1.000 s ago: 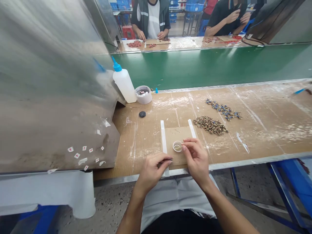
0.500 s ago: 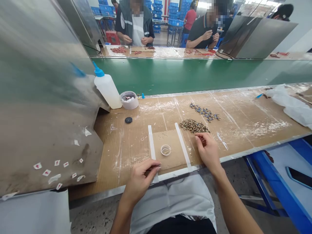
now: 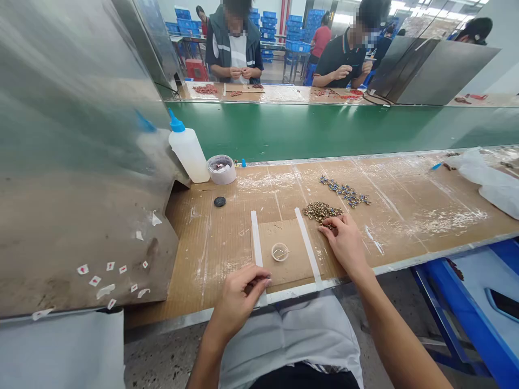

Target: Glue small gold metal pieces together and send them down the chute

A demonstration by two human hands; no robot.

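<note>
My left hand (image 3: 237,294) is closed in a pinch above the near left corner of a cardboard pad (image 3: 298,270); whatever lies between thumb and forefinger is too small to make out. At the near edge of a pile of small brass-coloured pieces (image 3: 318,209) is my right hand (image 3: 346,243), thumb and fingertips drawn together. What it pinches, if anything, is hidden. On the pad between both hands stands a small clear cup (image 3: 279,252) with a thin stick leaning in it. Beyond the pile lie small blue and gold pieces (image 3: 344,192) in a loose band.
A white bottle with a blue nozzle (image 3: 188,154) and a tape roll (image 3: 221,169) holding scraps stand at the back left, near a black disc (image 3: 219,201). A metal housing (image 3: 93,162) bounds the left. Behind runs a green belt (image 3: 292,129), with people working across it.
My right hand has shifted slightly left along the pile's near edge, and its fingertips have drawn in. My left hand keeps its pinch over the pad's corner. The camera view has tilted slightly.
</note>
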